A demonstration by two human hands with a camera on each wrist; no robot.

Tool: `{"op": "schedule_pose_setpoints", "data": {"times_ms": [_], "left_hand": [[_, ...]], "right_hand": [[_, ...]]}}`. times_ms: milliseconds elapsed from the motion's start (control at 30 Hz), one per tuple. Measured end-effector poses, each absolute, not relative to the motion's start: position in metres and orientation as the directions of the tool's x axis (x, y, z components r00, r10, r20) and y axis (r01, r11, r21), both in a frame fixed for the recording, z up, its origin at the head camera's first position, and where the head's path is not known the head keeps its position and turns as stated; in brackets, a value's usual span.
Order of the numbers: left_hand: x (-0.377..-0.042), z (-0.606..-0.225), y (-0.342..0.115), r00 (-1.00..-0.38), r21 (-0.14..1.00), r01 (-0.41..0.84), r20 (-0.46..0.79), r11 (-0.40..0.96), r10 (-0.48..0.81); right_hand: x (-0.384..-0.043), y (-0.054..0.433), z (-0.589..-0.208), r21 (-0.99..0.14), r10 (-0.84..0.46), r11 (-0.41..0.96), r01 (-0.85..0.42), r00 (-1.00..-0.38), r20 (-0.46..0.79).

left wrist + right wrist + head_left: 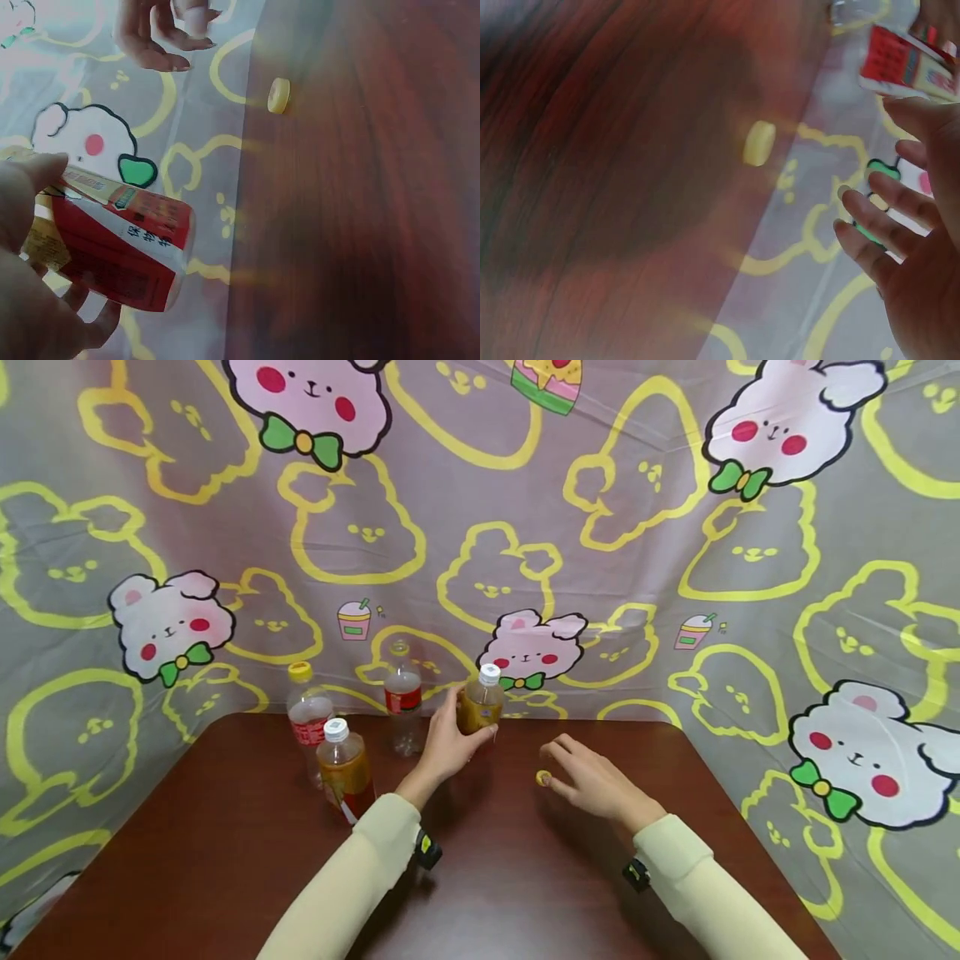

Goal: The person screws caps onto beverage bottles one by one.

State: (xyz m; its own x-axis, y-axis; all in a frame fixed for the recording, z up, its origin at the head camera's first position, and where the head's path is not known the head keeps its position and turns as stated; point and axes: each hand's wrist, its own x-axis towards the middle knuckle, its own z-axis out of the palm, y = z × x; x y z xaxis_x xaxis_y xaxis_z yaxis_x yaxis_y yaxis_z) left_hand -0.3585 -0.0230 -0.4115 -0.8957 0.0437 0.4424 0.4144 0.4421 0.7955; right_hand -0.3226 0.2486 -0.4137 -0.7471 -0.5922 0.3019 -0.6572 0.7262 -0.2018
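Note:
My left hand grips a bottle of amber drink with a white cap, near the back of the table. In the left wrist view the red-and-gold label of this bottle faces the camera, and its base is apart from the tabletop. A small yellow bottle cap lies on the table, also visible in the left wrist view. Just right of that cap hovers my right hand, its fingers loosely bent. In the right wrist view the right hand holds nothing, and the yellow cap is apart from its fingers.
Left of my hands stand a yellow-capped clear bottle, a white-capped amber bottle and a clear bottle with a red label. The dark wooden table meets a patterned cloth at the back and sides.

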Motion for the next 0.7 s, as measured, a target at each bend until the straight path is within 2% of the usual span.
{"op": "schedule_pose_setpoints", "data": {"times_ms": [200,433,700], "left_hand": [[-0.388,-0.416,-0.013,-0.900,0.827,0.367,0.431,0.427,-0.061],[-0.414,-0.432,-0.002,-0.899,0.853,0.318,0.410,0.413,-0.156],[-0.428,-0.446,0.005,-0.908,0.856,0.289,0.387,0.429,-0.161]], "right_hand": [[-0.336,0.242,-0.425,-0.122,-0.654,0.707,-0.697,-0.710,0.261],[-0.344,0.237,-0.437,-0.158,-0.656,0.716,-0.680,-0.733,0.181],[-0.347,0.233,-0.439,-0.192,-0.626,0.753,-0.630,-0.775,0.084]]}}
